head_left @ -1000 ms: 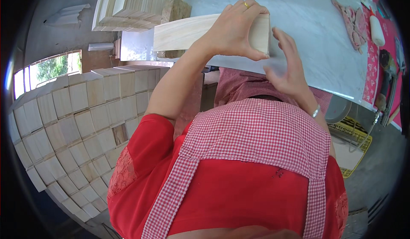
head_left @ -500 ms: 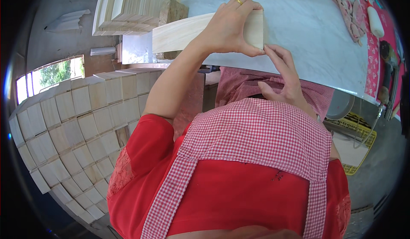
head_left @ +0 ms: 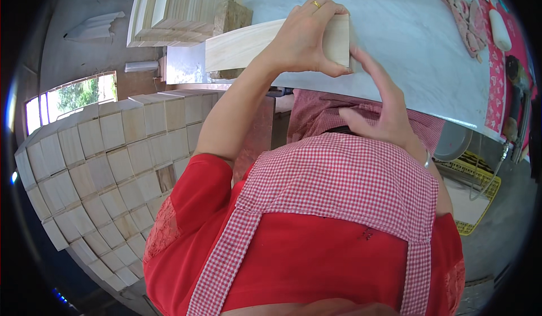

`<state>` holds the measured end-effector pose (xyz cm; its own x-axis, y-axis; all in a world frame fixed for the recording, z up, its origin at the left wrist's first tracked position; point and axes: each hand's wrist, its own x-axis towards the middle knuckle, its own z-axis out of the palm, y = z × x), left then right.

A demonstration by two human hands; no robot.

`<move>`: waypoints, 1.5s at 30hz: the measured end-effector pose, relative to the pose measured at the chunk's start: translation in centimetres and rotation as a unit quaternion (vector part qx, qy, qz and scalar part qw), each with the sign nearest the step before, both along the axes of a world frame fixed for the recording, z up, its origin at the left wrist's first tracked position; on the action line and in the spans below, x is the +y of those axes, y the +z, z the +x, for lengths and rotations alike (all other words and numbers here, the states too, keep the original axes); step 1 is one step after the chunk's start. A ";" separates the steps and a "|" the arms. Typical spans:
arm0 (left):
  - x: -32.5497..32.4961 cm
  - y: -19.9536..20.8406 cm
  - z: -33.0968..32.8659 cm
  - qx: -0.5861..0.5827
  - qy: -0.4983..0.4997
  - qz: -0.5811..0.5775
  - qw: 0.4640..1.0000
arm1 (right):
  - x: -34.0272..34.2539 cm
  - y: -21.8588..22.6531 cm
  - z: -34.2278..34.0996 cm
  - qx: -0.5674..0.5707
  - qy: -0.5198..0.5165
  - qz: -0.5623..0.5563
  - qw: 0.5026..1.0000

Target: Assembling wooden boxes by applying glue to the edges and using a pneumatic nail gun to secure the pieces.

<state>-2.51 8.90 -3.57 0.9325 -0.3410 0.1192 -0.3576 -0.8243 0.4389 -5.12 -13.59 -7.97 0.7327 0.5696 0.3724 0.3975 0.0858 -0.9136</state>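
Note:
A pale wooden board (head_left: 240, 46) lies lengthwise near the front edge of the light marbled table (head_left: 406, 28). My left hand (head_left: 307, 36), with a gold ring on one finger, grips across the board close to its right end, thumb on the near edge and fingers over the far edge. My right hand (head_left: 387, 101) is just right of that end, its fingertips at the board's end edge and its thumb spread well apart from them. Whether those fingertips press on the wood I cannot tell. Part of the board is hidden under my left hand.
Stacked thin boards (head_left: 180, 11) stand at the far left beside a rough brown block (head_left: 232, 18). Below left rises a big pile of wooden pieces (head_left: 107, 175). A crumpled cloth (head_left: 466, 22) and a white bottle (head_left: 498, 31) lie far right, above a yellow crate (head_left: 480, 197).
My right hand's fingers have slid up along the board's end edge, away from the near corner. My left hand keeps its grip, and the board stays in place.

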 end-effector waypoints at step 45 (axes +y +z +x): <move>-0.2 -0.3 -0.6 -0.114 0.002 0.004 0.993 | -8.8 14.5 5.2 0.001 -0.094 -0.431 0.897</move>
